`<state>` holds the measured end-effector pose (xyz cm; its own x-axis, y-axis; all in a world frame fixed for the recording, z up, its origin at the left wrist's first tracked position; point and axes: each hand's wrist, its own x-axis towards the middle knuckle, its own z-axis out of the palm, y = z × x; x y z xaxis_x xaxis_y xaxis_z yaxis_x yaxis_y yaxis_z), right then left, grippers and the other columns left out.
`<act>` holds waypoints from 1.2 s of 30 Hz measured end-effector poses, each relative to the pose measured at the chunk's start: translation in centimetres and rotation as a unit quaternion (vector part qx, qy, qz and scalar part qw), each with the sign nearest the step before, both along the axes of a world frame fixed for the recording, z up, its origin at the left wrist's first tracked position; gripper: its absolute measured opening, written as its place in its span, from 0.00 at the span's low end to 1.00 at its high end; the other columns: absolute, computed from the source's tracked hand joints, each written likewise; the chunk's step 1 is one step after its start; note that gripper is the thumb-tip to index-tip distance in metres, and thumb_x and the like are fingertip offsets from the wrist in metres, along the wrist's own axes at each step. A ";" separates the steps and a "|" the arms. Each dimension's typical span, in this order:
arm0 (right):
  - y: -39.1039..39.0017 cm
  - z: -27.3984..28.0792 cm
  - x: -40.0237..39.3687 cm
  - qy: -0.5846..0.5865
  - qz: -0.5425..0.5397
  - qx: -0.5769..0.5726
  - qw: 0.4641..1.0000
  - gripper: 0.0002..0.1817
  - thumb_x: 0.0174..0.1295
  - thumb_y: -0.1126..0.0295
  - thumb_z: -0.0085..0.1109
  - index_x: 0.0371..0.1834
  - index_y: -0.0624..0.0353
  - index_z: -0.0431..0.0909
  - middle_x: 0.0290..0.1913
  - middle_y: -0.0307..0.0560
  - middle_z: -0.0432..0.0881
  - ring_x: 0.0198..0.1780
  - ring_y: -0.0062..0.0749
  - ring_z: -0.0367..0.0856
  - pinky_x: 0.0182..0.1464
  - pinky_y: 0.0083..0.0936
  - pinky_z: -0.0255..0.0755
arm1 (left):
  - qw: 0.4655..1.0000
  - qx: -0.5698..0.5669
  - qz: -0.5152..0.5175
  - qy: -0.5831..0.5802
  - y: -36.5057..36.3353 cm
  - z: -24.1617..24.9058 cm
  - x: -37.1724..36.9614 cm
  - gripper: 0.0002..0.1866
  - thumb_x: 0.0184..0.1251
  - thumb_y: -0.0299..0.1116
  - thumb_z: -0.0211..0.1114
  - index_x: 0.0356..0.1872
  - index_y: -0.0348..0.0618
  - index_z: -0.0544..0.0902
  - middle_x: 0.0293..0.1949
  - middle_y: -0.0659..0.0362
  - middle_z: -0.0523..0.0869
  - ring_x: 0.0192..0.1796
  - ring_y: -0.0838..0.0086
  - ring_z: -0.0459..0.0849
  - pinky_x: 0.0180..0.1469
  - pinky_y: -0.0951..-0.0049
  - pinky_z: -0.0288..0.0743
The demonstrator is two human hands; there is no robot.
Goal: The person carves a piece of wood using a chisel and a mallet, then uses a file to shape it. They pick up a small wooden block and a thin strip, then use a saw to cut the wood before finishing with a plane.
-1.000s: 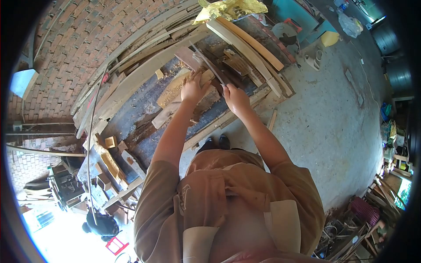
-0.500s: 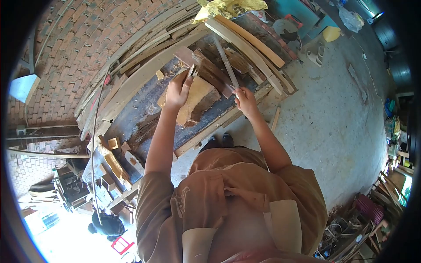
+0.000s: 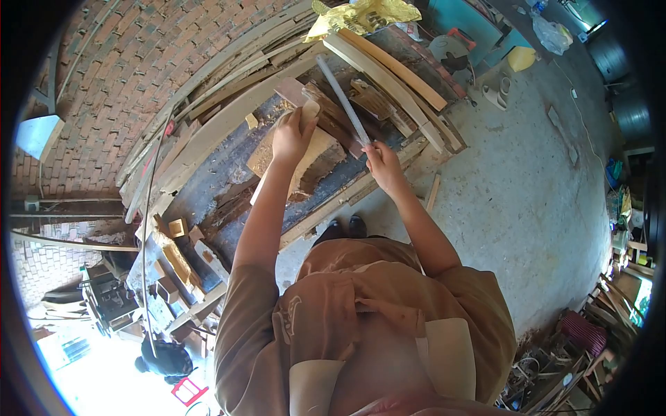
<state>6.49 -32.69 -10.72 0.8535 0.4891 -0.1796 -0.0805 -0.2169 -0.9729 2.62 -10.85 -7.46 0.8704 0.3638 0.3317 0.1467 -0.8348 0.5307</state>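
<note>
My left hand [image 3: 292, 138] is closed around a pale piece of wood [image 3: 310, 110], whose end sticks out past the fingers. Below it on the bench lies a thick yellowish wood slab [image 3: 320, 154] with a rough, dark edge. My right hand [image 3: 384, 166] grips the near end of a long, straight, grey strip [image 3: 342, 97] that looks like a metal ruler. The strip slants up and left over dark wood blocks [image 3: 336, 116] on the bench. Its held end is hidden in my fingers.
Long boards [image 3: 392, 87] lie along the bench's right end, with a yellow sack [image 3: 364, 17] beyond. More planks [image 3: 229, 104] lean by the brick wall [image 3: 139, 76]. Wood offcuts [image 3: 182, 260] sit at the left. Concrete floor [image 3: 513, 194] stretches right; shoes [image 3: 497, 92] stand there.
The grey strip's far end has swung left and my right hand has shifted slightly left. My left hand has turned, so the pale wood's broad face now shows.
</note>
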 end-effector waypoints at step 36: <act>5.9 -2.7 3.0 -0.437 0.069 -0.244 0.863 0.09 0.60 0.65 0.47 0.25 0.55 0.68 0.16 0.51 0.75 0.19 0.47 0.76 0.20 0.39 0.70 | 0.995 0.077 0.011 0.057 -0.2 -5.0 0.9 0.23 0.53 0.48 0.62 0.42 0.38 0.77 0.49 0.50 0.78 0.55 0.58 0.73 0.54 0.63 0.68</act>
